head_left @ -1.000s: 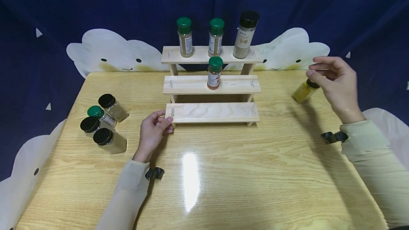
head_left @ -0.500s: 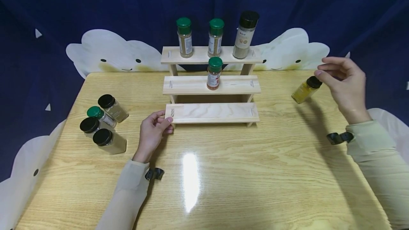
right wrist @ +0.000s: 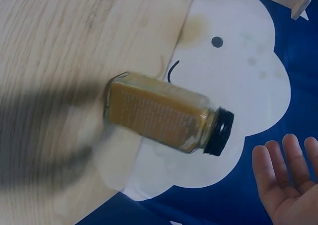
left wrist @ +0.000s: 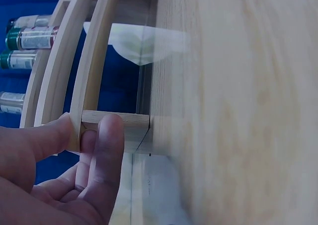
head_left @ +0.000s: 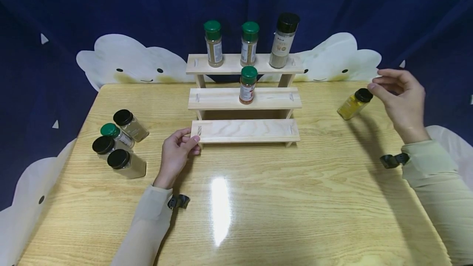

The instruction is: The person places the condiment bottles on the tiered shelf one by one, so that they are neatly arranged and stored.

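My left hand [head_left: 176,155] pinches the left end of the lowest step of a three-step wooden rack [head_left: 245,131]; in the left wrist view the thumb and fingers [left wrist: 110,135] hold the board's corner. My right hand [head_left: 402,104] is beside a yellow spice jar [head_left: 351,107] with a black lid, standing on the table at the right. The right wrist view shows a gap between that jar [right wrist: 159,113] and the fingers [right wrist: 278,170], which hold nothing. A red-brown jar [head_left: 247,91] with a green lid stands on the middle step.
On the top step stand two green-lidded jars [head_left: 214,51] [head_left: 249,51] and a taller black-lidded one [head_left: 280,48]. Several jars [head_left: 136,128] are grouped at the left of the wooden table [head_left: 277,200]. A dark blue curtain [head_left: 140,7] hangs behind.
My right hand has moved a little to the right, away from the yellow jar's lid. My left hand and the rack look unmoved.
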A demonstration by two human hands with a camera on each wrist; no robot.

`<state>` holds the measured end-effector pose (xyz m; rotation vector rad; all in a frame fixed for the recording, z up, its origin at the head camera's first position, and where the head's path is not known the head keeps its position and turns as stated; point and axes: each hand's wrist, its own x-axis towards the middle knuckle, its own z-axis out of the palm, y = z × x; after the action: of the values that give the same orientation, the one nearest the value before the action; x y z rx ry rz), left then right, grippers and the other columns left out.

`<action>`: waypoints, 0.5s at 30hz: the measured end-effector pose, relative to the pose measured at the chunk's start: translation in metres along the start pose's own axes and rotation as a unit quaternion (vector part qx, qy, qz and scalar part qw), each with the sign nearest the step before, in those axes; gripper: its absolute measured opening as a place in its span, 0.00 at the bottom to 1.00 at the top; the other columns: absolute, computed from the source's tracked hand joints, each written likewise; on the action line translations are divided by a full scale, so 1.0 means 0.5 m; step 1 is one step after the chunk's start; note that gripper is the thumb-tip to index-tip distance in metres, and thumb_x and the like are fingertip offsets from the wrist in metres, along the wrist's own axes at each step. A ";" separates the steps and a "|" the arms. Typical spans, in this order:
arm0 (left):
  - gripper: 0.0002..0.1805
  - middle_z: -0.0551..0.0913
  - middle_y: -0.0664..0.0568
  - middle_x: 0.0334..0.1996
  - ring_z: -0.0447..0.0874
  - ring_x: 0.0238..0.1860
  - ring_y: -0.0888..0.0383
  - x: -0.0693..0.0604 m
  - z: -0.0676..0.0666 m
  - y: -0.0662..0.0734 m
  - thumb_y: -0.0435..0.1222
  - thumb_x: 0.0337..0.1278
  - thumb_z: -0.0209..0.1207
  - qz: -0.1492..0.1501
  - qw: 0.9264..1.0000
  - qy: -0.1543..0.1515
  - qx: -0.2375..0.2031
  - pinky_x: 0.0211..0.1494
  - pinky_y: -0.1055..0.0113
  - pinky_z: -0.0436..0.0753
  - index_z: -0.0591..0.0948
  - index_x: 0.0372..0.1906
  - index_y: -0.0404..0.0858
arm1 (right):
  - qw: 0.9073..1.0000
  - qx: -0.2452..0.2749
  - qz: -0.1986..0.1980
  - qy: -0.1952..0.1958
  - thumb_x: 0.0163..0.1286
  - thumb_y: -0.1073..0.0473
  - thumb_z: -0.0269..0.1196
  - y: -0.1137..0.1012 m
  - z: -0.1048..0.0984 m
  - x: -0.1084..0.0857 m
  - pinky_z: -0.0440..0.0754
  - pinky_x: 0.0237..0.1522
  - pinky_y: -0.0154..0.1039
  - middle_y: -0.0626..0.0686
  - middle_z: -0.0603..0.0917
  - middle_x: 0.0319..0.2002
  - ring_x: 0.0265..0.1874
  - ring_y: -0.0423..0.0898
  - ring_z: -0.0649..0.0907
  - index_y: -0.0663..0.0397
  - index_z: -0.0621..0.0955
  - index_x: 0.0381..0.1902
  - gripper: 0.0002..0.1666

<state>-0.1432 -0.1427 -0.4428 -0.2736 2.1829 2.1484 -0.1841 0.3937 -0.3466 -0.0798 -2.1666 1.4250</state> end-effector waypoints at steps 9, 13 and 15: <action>0.23 0.83 0.47 0.34 0.89 0.31 0.61 0.000 0.000 0.000 0.24 0.75 0.65 0.004 1.000 -0.001 0.000 0.42 0.68 0.95 0.76 0.68 0.19 | 0.999 -0.034 0.021 -0.006 0.70 0.72 0.74 0.024 -0.013 0.000 0.83 0.47 0.21 0.40 0.89 0.45 0.44 0.35 0.85 0.58 0.87 0.63 0.24; 0.22 0.83 0.48 0.34 0.89 0.31 0.61 0.000 0.001 -0.001 0.23 0.75 0.65 0.002 1.000 0.000 -0.001 0.42 0.69 0.95 0.76 0.68 0.19 | 0.998 -0.045 0.036 -0.012 0.71 0.69 0.75 0.037 -0.018 -0.003 0.81 0.47 0.20 0.38 0.88 0.47 0.45 0.33 0.84 0.53 0.87 0.63 0.24; 0.22 0.83 0.48 0.34 0.89 0.31 0.61 0.001 0.001 -0.001 0.23 0.75 0.64 0.001 1.000 0.000 -0.001 0.42 0.69 0.95 0.77 0.68 0.19 | 0.998 -0.051 0.043 -0.015 0.71 0.68 0.75 0.043 -0.019 -0.005 0.81 0.47 0.20 0.37 0.88 0.48 0.46 0.33 0.84 0.50 0.86 0.64 0.24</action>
<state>-0.1435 -0.1421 -0.4433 -0.2720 2.1819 2.1526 -0.1828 0.4103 -0.3635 -0.1926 -2.2848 1.3696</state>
